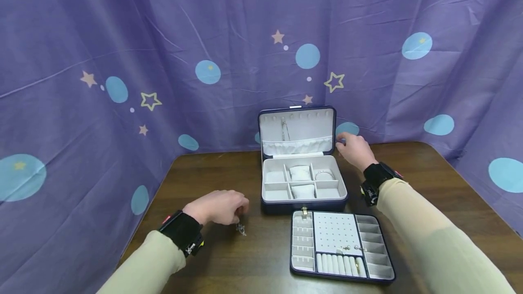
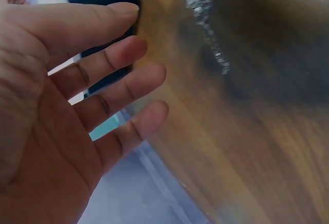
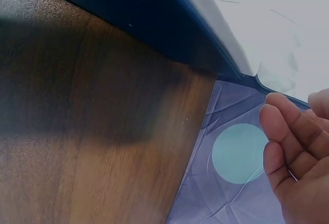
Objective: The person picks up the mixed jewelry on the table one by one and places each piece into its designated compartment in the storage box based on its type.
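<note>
My left hand [image 1: 218, 207] is low over the table, its fingers bent loosely downward. Just below its fingertips is a silver jewellery chain [image 1: 241, 229] with sparkling stones. In the left wrist view the chain [image 2: 203, 21] shows apart from the thumb and fingers, its upper end cut off by the frame. My right hand [image 1: 356, 149] is beside the raised lid [image 1: 297, 131] of a dark blue jewellery box [image 1: 304, 205], fingertips right at the lid's edge. In the right wrist view its fingers [image 3: 288, 131] are loosely curled with nothing held.
A removable jewellery tray [image 1: 292, 239] lies in front of the box, with earrings [image 1: 346, 247] and a ring [image 1: 357, 267]. Inside the box are white cushions [image 1: 300, 173] and a bangle [image 1: 324, 175]. A necklace [image 1: 283, 128] hangs in the lid. Behind the table [image 1: 212, 167] hangs a purple curtain [image 1: 245, 22].
</note>
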Demonstrator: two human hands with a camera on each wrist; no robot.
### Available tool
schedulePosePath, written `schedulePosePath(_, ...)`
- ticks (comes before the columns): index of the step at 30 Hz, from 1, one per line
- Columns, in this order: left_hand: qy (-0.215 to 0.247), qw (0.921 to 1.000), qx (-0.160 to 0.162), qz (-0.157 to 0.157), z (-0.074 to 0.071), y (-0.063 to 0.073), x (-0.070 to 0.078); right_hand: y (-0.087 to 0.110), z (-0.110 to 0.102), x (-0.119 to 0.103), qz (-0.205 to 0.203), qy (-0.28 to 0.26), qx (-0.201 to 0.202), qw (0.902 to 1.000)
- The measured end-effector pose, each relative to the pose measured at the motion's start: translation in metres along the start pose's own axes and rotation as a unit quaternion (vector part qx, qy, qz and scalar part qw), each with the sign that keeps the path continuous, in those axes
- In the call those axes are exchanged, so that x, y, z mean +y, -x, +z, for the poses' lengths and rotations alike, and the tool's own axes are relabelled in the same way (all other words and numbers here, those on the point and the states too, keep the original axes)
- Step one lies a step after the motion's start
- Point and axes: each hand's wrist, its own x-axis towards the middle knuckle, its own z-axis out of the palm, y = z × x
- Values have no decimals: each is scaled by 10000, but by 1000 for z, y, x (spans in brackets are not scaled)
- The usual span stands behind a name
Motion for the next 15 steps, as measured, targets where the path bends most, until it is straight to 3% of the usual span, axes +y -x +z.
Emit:
schedulePosePath(10,-593,9981,71,-151,25,8,-10,2,2,2,-92,59,-160,9998)
schedulePosePath(15,-646,9976,118,-200,37,10,-16,2,5,3,-161,14,-162,9997)
